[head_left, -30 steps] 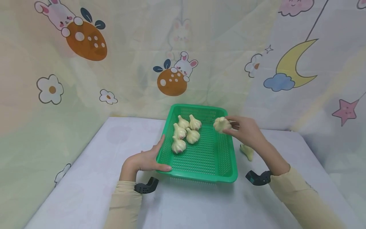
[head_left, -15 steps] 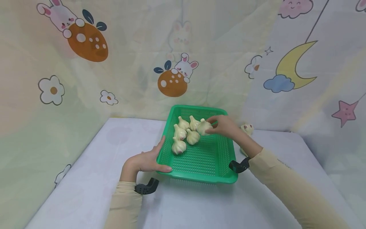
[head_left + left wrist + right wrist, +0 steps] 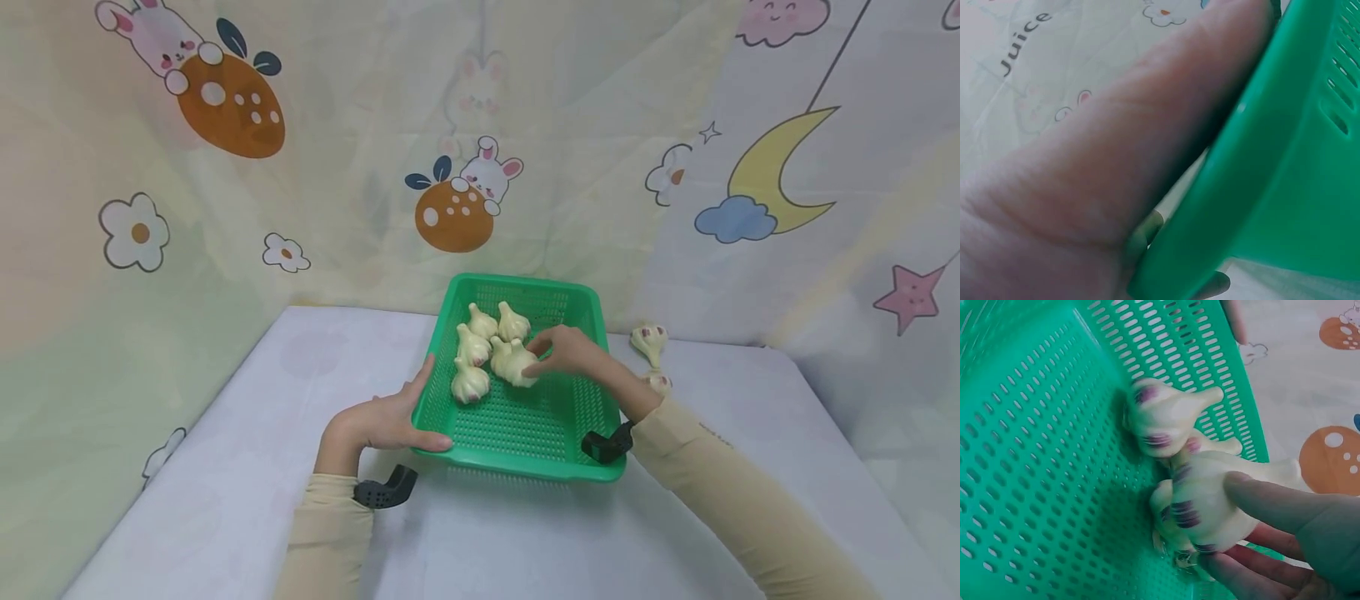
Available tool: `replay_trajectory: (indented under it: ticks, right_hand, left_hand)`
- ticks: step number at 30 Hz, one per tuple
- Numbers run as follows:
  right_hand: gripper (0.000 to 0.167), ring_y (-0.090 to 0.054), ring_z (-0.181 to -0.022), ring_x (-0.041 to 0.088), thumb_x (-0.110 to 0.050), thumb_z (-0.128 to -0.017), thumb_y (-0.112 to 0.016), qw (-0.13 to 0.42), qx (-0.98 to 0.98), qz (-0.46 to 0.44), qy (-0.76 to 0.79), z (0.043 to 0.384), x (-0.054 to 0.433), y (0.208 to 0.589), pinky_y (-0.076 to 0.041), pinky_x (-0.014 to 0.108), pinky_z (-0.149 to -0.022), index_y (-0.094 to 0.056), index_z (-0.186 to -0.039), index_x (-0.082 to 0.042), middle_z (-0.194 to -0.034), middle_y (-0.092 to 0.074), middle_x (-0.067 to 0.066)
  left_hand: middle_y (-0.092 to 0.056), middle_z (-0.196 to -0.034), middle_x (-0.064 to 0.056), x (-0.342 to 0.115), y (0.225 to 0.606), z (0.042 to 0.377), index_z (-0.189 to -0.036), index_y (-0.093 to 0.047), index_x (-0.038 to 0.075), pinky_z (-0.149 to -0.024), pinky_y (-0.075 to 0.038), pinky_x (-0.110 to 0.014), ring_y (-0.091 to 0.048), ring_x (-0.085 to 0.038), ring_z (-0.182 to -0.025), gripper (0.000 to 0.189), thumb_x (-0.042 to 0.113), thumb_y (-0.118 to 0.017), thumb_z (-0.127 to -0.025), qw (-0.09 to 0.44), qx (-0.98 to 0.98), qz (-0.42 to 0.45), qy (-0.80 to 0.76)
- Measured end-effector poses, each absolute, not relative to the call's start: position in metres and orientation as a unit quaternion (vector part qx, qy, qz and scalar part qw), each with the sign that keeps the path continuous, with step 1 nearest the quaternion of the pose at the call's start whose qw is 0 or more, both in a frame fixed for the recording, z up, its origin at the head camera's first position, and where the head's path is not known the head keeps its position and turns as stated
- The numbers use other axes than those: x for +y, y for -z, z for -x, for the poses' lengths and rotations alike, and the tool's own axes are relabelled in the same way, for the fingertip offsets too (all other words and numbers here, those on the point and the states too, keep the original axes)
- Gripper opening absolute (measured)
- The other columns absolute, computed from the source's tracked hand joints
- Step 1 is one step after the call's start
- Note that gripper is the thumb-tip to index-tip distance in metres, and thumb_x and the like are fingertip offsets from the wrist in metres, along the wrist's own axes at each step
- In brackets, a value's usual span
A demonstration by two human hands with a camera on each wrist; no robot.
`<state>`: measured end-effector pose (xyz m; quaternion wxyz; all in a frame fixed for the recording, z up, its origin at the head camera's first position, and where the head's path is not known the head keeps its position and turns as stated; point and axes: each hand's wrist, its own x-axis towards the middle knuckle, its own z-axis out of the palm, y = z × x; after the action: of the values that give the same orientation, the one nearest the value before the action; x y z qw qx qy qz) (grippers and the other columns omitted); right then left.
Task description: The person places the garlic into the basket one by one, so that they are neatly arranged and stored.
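Note:
A green perforated plastic basket (image 3: 547, 433) sits on the table with several garlic bulbs grouped in its left half. My left hand (image 3: 386, 419) holds the basket's near left corner, thumb along the front rim and fingers against the left side. In the left wrist view, fingertips (image 3: 1213, 285) show beyond the basket rim (image 3: 1210, 206). My right hand (image 3: 564, 350) pinches a garlic bulb (image 3: 1213, 500) between thumb and fingers, low inside the basket. That bulb rests against others, such as the purple-streaked garlic bulb (image 3: 1160, 415) in the right wrist view.
To the right of the basket, a garlic bulb (image 3: 649, 340) lies on the white table (image 3: 247, 450), with another garlic bulb (image 3: 658, 382) partly hidden by my right forearm. A printed cloth (image 3: 360, 200) hangs close behind the basket.
My right hand has carried a garlic bulb left from over the basket's right side and lowered it beside the grouped bulbs. My left hand has stayed at the corner.

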<state>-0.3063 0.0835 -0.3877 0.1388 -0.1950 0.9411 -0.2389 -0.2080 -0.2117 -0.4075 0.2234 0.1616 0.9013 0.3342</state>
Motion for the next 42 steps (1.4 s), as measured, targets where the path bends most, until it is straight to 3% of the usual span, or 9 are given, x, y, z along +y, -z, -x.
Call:
replay_trajectory:
  ticks: [12,24,42]
  right_hand:
    - [0.048,-0.062,-0.106,0.026,-0.031,-0.076,-0.080,0.197,0.929,0.212,0.232,0.306,0.079,0.402,-0.050,0.039,-0.090,-0.067,-0.114,-0.006,-0.111,-0.069,0.009]
    - [0.046,-0.064,-0.104,0.026,-0.023,-0.077,-0.080,0.201,0.922,0.241,0.226,0.306,0.077,0.405,-0.051,0.038,-0.089,-0.066,-0.115,-0.002,-0.110,-0.069,0.012]
    - [0.043,-0.066,-0.096,0.023,-0.035,-0.080,-0.076,0.176,0.938,0.225,0.196,0.304,0.074,0.407,-0.053,0.037,-0.080,-0.071,-0.109,-0.005,-0.104,-0.072,0.009]
  left_hand:
    - [-0.001,-0.161,-0.006,-0.212,0.409,0.210,-0.150,0.021,0.026,-0.106,-0.002,-0.072,-0.009,-0.033,-0.146,0.127,0.063,-0.072,-0.070,0.226,0.900,-0.163,-0.336]
    - [-0.001,-0.161,-0.004,-0.212,0.409,0.209,-0.150,0.020,0.028,-0.107,-0.003,-0.070,-0.012,-0.033,-0.146,0.127,0.063,-0.072,-0.070,0.222,0.902,-0.158,-0.335]
    - [-0.005,-0.161,-0.007,-0.212,0.405,0.206,-0.150,0.020,0.025,-0.108,-0.007,-0.068,-0.018,-0.035,-0.145,0.129,0.064,-0.072,-0.069,0.229,0.899,-0.158,-0.339]
